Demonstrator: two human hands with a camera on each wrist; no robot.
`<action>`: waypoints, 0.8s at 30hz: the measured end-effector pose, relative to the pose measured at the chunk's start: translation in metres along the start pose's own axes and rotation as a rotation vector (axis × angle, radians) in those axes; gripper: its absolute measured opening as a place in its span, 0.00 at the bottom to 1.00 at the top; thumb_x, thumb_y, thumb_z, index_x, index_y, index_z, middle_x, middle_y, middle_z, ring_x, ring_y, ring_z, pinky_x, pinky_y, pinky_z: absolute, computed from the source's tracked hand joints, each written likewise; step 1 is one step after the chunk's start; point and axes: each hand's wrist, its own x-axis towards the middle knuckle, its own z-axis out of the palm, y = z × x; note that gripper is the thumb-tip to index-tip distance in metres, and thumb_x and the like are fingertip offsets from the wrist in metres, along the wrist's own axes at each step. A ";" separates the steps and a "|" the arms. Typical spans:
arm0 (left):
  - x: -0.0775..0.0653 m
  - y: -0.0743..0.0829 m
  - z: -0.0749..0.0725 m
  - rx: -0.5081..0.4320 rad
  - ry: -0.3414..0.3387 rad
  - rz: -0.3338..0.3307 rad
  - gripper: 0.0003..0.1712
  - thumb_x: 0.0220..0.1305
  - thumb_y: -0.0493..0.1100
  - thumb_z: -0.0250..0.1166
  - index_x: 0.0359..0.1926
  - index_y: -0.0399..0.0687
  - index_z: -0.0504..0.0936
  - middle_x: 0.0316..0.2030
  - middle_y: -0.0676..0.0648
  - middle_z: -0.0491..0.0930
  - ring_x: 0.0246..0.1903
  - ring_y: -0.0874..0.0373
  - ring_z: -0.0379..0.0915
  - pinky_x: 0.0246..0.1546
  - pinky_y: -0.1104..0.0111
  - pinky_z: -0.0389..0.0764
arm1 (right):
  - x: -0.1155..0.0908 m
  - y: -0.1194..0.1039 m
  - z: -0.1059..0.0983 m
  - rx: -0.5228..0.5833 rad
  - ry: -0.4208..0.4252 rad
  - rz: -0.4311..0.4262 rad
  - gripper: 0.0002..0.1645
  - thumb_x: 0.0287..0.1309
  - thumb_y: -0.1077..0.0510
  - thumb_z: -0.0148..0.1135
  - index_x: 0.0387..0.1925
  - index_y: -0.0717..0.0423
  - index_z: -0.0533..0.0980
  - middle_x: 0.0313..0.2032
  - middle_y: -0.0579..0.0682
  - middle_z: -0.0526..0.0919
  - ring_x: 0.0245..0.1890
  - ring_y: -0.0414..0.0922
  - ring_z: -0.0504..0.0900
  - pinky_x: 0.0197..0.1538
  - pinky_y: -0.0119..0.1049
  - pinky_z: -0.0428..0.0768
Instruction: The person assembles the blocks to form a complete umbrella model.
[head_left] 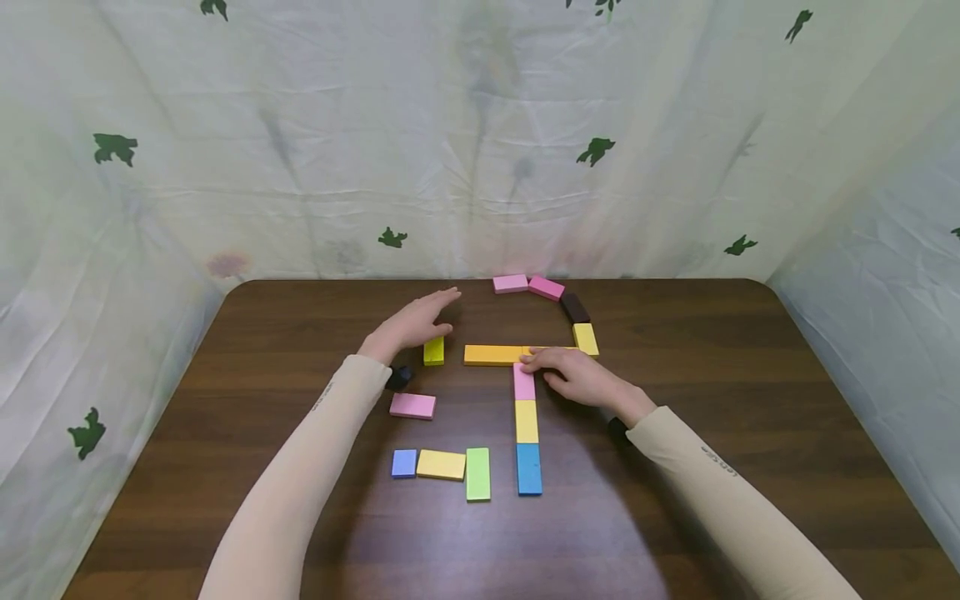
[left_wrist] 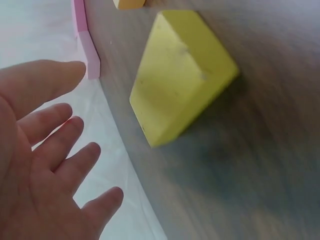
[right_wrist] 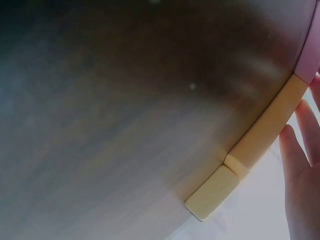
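Observation:
My left hand (head_left: pixel 411 327) hovers above the table's left middle with its fingers stretched out. Just below its thumb lies a yellow-green block (head_left: pixel 434 352), which the left wrist view shows apart from the fingers. My right hand (head_left: pixel 577 377) has its fingertips where an orange block (head_left: pixel 492 355) meets the top of a pink block (head_left: pixel 524 383). Its fingers look fairly straight beside an orange block (right_wrist: pixel 267 127) in the right wrist view. Under the pink block run a yellow block (head_left: pixel 527 422) and a blue block (head_left: pixel 528 469) in a column.
A curve of a light pink block (head_left: pixel 511 284), a dark pink block (head_left: pixel 547 288), a dark brown block (head_left: pixel 575 308) and a pale yellow block (head_left: pixel 586 339) bends behind my right hand. Nearer lie a loose pink block (head_left: pixel 412 406), a small blue block (head_left: pixel 404 463), a yellow block (head_left: pixel 441 465) and a green block (head_left: pixel 477 474).

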 end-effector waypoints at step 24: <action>-0.052 -0.015 0.018 -0.031 0.000 0.020 0.39 0.60 0.38 0.66 0.69 0.34 0.61 0.68 0.36 0.60 0.67 0.42 0.54 0.64 0.52 0.57 | 0.000 -0.001 0.000 0.005 0.002 0.004 0.19 0.59 0.73 0.54 0.51 0.62 0.79 0.52 0.53 0.81 0.62 0.52 0.70 0.61 0.45 0.68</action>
